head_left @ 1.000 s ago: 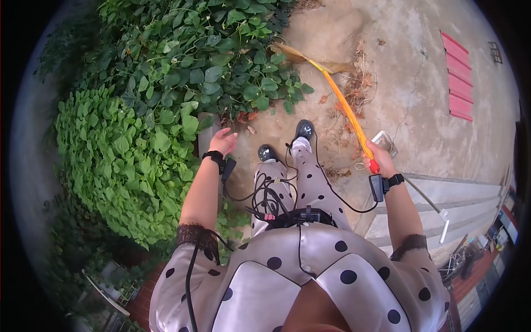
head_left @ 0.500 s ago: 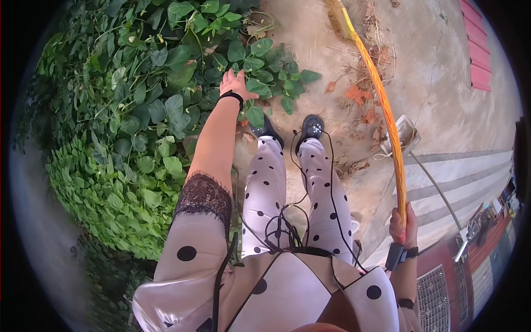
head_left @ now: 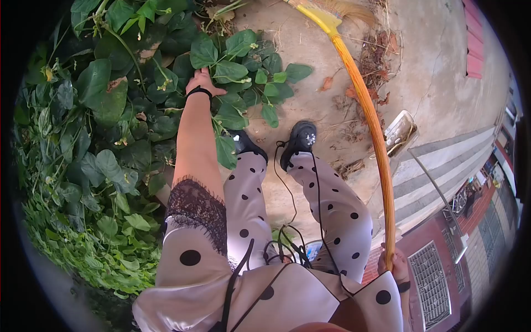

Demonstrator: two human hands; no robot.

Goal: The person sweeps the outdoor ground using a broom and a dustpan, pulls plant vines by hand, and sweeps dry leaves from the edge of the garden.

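My left hand (head_left: pixel 203 86) reaches into the leafy green vine (head_left: pixel 229 72) at the upper left, thumb stretched out to the side. Its fingertips are partly hidden under the leaves, and I see nothing held in it. At the lower right, my right hand (head_left: pixel 395 262) is wrapped round the orange handle of a broom (head_left: pixel 371 119). The handle runs up from that hand to a yellow head (head_left: pixel 321 19) with straw-coloured bristles at the top edge, resting near the concrete.
Dry brown leaves (head_left: pixel 376 72) lie along the ground beside the handle. A dirty white tray (head_left: pixel 401 133) sits to the right, before grey-striped steps (head_left: pixel 442 166). My dark shoes (head_left: pixel 301 141) stand close to the plants.
My left hand has gone deeper among the leaves, its fingertips now partly covered. The broom's head has shifted left and more of it shows. My right hand is lower in view.
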